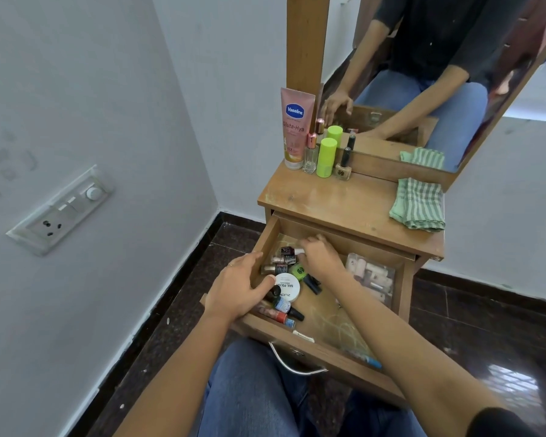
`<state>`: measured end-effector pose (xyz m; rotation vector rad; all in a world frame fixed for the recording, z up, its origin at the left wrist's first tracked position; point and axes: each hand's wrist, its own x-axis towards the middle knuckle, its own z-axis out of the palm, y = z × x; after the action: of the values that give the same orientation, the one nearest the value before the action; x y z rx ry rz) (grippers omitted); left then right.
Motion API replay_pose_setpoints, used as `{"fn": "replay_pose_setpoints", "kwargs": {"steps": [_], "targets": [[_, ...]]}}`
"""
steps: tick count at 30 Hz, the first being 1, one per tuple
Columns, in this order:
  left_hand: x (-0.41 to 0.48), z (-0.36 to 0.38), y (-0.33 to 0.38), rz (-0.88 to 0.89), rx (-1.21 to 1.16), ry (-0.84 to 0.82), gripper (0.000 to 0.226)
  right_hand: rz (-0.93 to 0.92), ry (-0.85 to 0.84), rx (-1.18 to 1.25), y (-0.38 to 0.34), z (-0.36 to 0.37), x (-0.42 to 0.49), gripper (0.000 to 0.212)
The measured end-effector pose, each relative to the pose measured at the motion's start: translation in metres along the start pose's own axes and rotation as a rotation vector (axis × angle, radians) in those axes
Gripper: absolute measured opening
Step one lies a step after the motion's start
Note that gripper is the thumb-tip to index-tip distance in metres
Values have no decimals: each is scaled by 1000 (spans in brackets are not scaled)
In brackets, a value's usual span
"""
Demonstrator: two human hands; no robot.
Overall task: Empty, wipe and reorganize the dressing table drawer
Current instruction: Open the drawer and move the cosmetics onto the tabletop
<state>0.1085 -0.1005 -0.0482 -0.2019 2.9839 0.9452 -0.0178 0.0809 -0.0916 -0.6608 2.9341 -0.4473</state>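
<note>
A person in jeans sits before a small wooden dressing table, both hands inside its open drawer [334,348], which is pulled out toward the knees with a curved metal handle [292,364] hanging at its front. The drawer's left half holds a jumble of small nail polish bottles [281,258], a bright green-capped bottle [299,271] and a round white tin [288,287] labelled nail polish remover; a clear plastic pouch [371,275] of pale items lies along the right wall. The drawer's floor is lined with worn, scratched paper. The right hand [320,255] reaches to the back, its fingers pinched closed on a small light-capped bottle [298,251]. The left hand [238,287] rests over the drawer's left wall, fingers loosely curled and spread, thumb touching the white tin, gripping nothing that can be seen. On the glossy, scuffed counter [344,200] stand a pink Vaseline tube [295,127], a clear glass perfume bottle [310,154], a lime-green cylinder [326,157] and a beige nail polish [343,165], lined up against the mirror [438,74]. A folded green-and-white striped cloth [418,203] lies at the counter's right edge.
</note>
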Motion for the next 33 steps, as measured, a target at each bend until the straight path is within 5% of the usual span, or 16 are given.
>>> {"fn": "replay_pose_setpoints", "kwargs": {"steps": [9, 14, 17, 22, 33], "targets": [[1, 1, -3, -4, -20, -5, 65, 52, -91, -133, -7, 1, 4, 34], [0, 1, -1, -6, -18, 8, 63, -187, 228, -140, -16, -2, -6, 12], [2, 2, -2, -6, -13, 10, 64, -278, 334, -102, -21, -22, -3, 35], [2, 2, -2, 9, -15, 9, 64, -117, 525, 455, -36, -89, 21, 10], [0, 1, -1, 14, -19, 18, 62, -50, 414, 373, -26, -109, 111, 16]]}}
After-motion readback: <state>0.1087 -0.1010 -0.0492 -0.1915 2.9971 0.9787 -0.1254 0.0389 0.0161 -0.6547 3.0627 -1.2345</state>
